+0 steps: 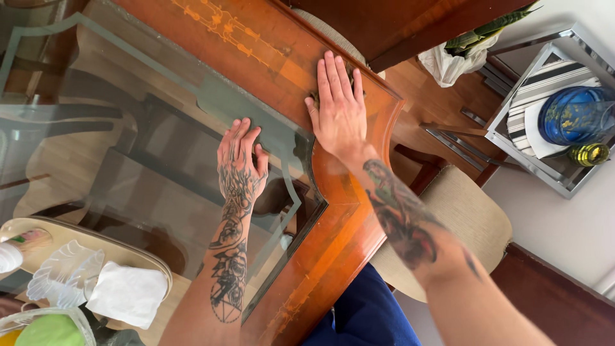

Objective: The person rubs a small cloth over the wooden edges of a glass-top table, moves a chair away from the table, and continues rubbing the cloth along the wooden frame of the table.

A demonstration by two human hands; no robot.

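Note:
My left hand [240,160] lies flat on the glass top [128,128] of a table, fingers spread a little and holding nothing. My right hand [338,109] presses flat on the polished wooden frame [346,218] of the table, near its corner. A small dark cloth [313,98] peeks out from under the palm and fingers, mostly hidden by the hand. Both forearms are bare and tattooed.
A beige tray [138,253] at the lower left holds a white folded napkin [128,293], a clear glass dish [64,272] and a green object [50,331]. A beige-cushioned chair [471,214] is tucked under the table. A metal shelf [512,144] bears a blue vase [573,115].

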